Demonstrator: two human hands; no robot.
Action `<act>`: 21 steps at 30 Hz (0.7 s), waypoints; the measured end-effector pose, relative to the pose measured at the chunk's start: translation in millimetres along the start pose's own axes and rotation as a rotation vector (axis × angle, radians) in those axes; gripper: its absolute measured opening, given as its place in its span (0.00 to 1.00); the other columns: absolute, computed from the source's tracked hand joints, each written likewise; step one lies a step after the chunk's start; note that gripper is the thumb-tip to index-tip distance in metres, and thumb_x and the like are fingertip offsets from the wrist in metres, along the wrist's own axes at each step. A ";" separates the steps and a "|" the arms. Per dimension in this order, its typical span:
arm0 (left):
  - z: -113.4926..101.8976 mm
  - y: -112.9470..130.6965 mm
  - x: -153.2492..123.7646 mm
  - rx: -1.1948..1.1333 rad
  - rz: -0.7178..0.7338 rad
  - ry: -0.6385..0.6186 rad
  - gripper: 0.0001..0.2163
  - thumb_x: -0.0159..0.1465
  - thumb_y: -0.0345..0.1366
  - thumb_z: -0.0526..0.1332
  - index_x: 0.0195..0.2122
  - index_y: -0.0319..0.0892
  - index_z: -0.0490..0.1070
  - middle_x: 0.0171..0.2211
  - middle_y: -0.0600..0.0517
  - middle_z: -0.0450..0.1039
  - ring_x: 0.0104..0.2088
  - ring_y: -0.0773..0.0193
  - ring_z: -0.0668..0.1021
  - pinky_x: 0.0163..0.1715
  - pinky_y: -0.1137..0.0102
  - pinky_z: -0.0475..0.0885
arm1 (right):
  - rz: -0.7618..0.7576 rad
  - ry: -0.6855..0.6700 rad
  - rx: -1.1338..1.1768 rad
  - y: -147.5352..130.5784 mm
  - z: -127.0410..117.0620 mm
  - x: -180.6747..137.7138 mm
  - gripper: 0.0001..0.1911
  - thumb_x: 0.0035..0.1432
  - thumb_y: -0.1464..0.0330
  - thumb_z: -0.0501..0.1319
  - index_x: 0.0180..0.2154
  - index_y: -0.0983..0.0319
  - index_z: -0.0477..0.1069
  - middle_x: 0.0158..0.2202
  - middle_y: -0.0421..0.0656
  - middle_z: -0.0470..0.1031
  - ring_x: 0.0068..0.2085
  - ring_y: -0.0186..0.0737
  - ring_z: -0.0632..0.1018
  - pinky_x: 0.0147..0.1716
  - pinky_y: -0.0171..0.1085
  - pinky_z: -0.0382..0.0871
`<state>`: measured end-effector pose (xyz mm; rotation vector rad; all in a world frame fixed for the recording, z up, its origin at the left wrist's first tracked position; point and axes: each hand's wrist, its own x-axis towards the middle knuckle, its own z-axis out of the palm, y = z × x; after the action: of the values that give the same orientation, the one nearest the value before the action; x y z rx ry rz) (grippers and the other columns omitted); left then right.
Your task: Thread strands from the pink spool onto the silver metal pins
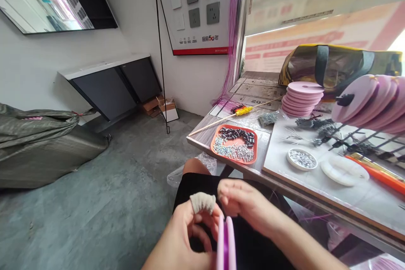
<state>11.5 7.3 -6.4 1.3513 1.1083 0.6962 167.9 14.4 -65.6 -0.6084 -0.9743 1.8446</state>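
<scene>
above lap (pixel 186 185) — left hand (pixel 193 230) clamped on upright pink spool (pixel 231 244); right hand (pixel 237 198) nearby, curled together

The counter (pixel 204 136) runs along the right, beside the person's lap (pixel 190 182). On its near left end sits a tray (pixel 255 145) with small parts (pixel 232 148) in it; a stick (pixel 209 125) lies aslant behind the tray. Right of the tray lies a board (pixel 278 145), carrying a dish (pixel 300 168) and, just right of the dish, a disc (pixel 343 171). Behind the dish stands a stack of spools (pixel 302 100), with a bag (pixel 344 65) behind it and a row of spools (pixel 384 99) to its right. Over the lap, a spool (pixel 232 249) touches the left fingers (pixel 205 236), the right fingers (pixel 228 192) beyond it. On the floor (pixel 126 202) to the left rests a sack (pixel 47 152)
</scene>
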 end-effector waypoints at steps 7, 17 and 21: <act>-8.0 -4.3 10.3 -0.030 0.235 0.463 0.13 0.43 0.30 0.66 0.31 0.42 0.68 0.25 0.55 0.71 0.26 0.67 0.73 0.23 0.77 0.67 | -0.098 -0.159 -0.300 17.9 13.6 -36.2 0.22 0.53 0.56 0.61 0.15 0.63 0.63 0.16 0.36 0.56 0.19 0.28 0.57 0.20 0.31 0.52; -12.4 -8.5 0.0 0.329 0.161 0.184 0.13 0.43 0.24 0.64 0.31 0.42 0.69 0.27 0.55 0.71 0.27 0.67 0.73 0.22 0.77 0.66 | -0.193 0.003 -0.255 -31.2 15.2 -16.1 0.16 0.56 0.60 0.59 0.23 0.64 0.69 0.22 0.39 0.65 0.25 0.31 0.63 0.27 0.30 0.57; -19.8 -14.3 9.9 0.150 0.308 0.447 0.14 0.46 0.28 0.65 0.34 0.44 0.67 0.30 0.55 0.72 0.30 0.66 0.74 0.25 0.77 0.68 | -0.118 -0.069 -0.259 13.6 22.7 -40.9 0.17 0.55 0.59 0.60 0.22 0.65 0.71 0.22 0.41 0.68 0.24 0.31 0.66 0.25 0.31 0.57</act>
<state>-5.7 22.1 -19.8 1.5569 1.3350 1.2035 162.4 -34.0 -63.9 -0.6306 -1.2808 1.6579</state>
